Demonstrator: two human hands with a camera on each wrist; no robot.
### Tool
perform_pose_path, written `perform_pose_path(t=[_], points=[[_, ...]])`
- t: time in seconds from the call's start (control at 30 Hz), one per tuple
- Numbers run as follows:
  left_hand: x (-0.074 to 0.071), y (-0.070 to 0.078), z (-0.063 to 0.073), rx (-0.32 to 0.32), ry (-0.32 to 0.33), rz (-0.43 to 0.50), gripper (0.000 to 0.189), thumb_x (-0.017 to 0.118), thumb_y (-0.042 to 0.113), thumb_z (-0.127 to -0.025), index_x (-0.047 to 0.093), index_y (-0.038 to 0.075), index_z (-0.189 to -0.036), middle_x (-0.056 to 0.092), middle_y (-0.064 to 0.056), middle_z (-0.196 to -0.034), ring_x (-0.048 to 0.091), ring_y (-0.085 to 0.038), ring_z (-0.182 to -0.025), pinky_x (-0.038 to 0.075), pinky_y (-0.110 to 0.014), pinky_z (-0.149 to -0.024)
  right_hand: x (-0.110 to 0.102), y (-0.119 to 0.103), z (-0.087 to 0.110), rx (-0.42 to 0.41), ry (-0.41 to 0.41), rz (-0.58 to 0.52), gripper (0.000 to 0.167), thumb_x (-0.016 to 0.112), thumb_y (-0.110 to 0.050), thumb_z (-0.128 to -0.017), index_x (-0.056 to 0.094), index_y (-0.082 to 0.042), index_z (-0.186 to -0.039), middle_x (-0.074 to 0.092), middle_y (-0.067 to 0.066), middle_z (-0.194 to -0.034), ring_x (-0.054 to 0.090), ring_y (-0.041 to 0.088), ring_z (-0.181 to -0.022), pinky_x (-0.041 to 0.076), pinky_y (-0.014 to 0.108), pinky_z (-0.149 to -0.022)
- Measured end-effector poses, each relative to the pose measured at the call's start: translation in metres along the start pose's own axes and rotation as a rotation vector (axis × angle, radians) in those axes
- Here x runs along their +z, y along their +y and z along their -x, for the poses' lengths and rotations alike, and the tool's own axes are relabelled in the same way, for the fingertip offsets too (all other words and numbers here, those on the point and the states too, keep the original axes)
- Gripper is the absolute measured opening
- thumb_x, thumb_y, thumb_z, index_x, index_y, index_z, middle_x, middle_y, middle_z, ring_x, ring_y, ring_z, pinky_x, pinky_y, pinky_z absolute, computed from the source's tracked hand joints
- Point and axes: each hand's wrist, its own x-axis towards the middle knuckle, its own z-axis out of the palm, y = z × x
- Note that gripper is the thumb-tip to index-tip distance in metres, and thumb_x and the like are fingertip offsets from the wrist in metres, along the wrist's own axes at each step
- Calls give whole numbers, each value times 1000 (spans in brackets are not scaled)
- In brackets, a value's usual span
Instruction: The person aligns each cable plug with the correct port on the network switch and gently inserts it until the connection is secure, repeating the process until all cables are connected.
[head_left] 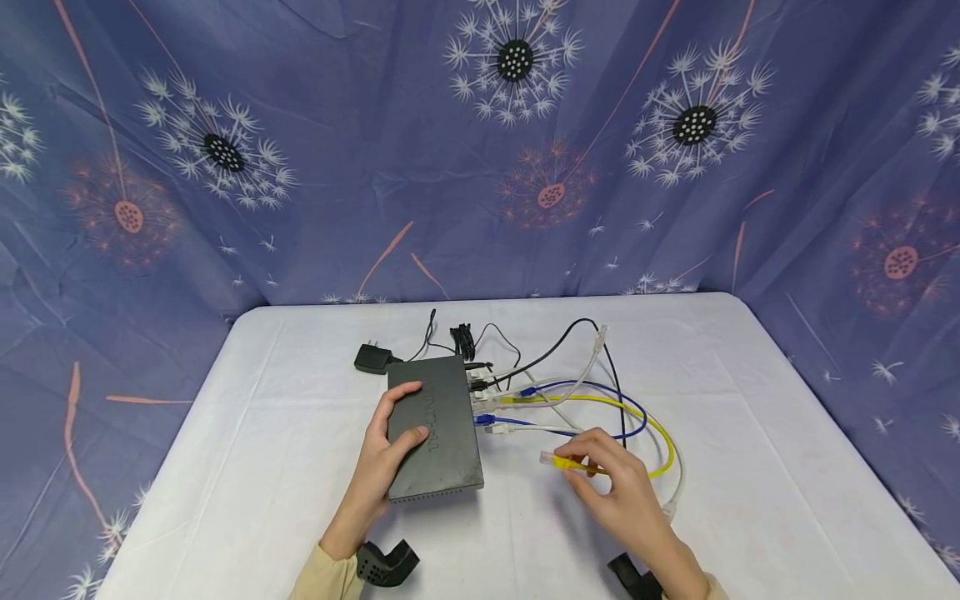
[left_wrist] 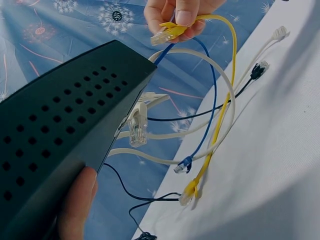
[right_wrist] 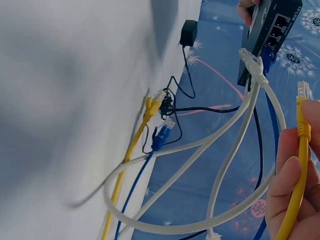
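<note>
My left hand (head_left: 375, 462) grips a black network switch (head_left: 442, 454) by its left side, finger and thumb lying on its top. Several ports show along its edge in the right wrist view, and a blue Ethernet plug (right_wrist: 267, 59) sits in one. Between thumb and fingers, my right hand (head_left: 618, 487) pinches a yellow Ethernet cable (head_left: 564, 463) just behind its clear plug (left_wrist: 161, 37). That plug is apart from the switch, to its right. A loose white Ethernet plug (left_wrist: 138, 129) hangs beside the port edge.
Behind the switch lie a black power adapter (head_left: 372, 358) and a bundled black cord (head_left: 463, 340). White, black, blue (right_wrist: 161, 137) and yellow cable ends loop over the white table (head_left: 247, 467) right of the switch. A patterned blue cloth (head_left: 360, 167) hangs behind.
</note>
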Motion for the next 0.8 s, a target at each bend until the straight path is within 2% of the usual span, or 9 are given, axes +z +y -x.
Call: perform_pose_path(t=[0.17, 0.37, 0.6, 0.8], points=[[1, 1, 0, 3, 0, -8, 54, 59, 3, -87, 46, 19, -138, 32, -7, -145, 35, -28, -124, 37, -44, -89, 3, 6, -1, -31, 1, -5, 43, 76, 14, -68, 68, -10, -102, 63, 1, -95, 56, 11, -77, 44, 18, -64], [3, 2, 1, 7, -4, -5, 55, 59, 3, -87, 46, 18, -138, 33, -7, -145, 36, -28, -123, 38, -44, -88, 9, 6, -7, -79, 14, -13, 39, 74, 12, -70, 67, -10, -101, 62, -2, -91, 56, 11, -79, 44, 18, -64], [4, 3, 1, 5, -3, -9, 55, 60, 2, -87, 47, 19, -138, 32, -7, -146, 36, -29, -124, 37, -44, -89, 14, 4, -13, -60, -10, -13, 34, 74, 8, -74, 67, -12, -101, 62, -4, -93, 56, 9, -80, 45, 19, -64], [6, 4, 1, 11, -8, -17, 55, 60, 2, -87, 47, 18, -137, 33, -7, -145, 35, -28, -124, 34, -44, -91, 19, 3, -18, -91, -3, -16, 35, 74, 9, -73, 67, -11, -101, 62, -3, -92, 56, 10, -79, 44, 20, -64]])
